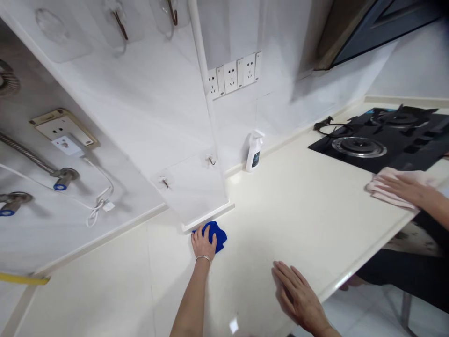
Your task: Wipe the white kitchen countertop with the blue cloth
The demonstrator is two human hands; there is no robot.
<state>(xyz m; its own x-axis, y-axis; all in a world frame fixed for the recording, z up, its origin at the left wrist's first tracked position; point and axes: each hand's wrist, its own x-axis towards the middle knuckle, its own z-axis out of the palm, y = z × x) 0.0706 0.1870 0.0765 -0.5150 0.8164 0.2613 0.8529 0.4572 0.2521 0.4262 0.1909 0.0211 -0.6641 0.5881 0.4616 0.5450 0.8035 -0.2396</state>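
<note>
Nearest to the camera, the person's right hand (298, 295) lies flat on the cream countertop (266, 220), close to its front edge. The palm is down, the fingers are stretched and a little spread, and they hold nothing.

A bit farther, the left hand (202, 243) reaches forward with a thin bracelet (203, 258) on the wrist. It presses down on a blue cloth (219, 236); the fingers are bent over the cloth and lie close together. The cloth is bunched on the countertop, right at the foot of a white wall panel (189, 187) that stands out from the wall, touching or almost touching its bottom edge.

On the right side, another person's hand (403, 187) rests with flat, stretched fingers on a pink cloth (386, 194), which lies on the countertop just beside the black gas hob (403, 145).

Farther back, a white spray bottle (254, 152) stands upright on the countertop against the wall, between the panel and the hob. Above it, a row of white sockets (233, 75) is on the wall. Far left, a socket with a gold frame (63, 128) holds a white plug with a cable, and two water valves with blue marks (61, 180) come out of the wall
</note>
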